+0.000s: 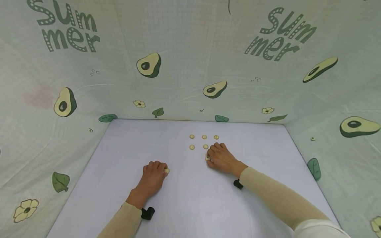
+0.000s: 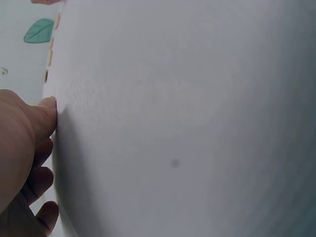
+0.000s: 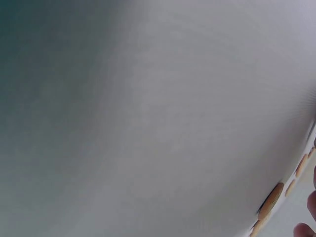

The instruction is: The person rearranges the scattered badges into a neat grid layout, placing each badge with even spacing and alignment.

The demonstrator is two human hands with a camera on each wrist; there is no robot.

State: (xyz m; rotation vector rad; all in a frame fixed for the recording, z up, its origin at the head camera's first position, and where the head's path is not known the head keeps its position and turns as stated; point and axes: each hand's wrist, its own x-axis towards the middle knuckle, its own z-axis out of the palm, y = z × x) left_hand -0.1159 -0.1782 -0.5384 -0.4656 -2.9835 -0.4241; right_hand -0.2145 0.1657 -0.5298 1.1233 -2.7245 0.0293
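In the head view my left hand [image 1: 154,178] is over the left middle of the table. Its thumb and curled fingers pinch a small round wooden button [image 1: 166,171]; in the left wrist view the thumb [image 2: 45,114] hides it. Farther right, my right hand [image 1: 222,159] is bent low over the table, a button [image 1: 208,158] with a dark centre between thumb and index finger. Right by those knuckles lies a button [image 1: 205,146]. The right wrist view catches only a few fingertips [image 3: 312,203] at its edge, above a button [image 3: 270,201] seen nearly edge-on.
Beyond the right hand, three buttons form a back row: left [image 1: 191,136], middle [image 1: 204,137], right [image 1: 216,137]. Another button [image 1: 191,147] lies in front of the left one. The white table [image 1: 184,205] is enclosed by a cloth [image 1: 178,39] printed with avocados.
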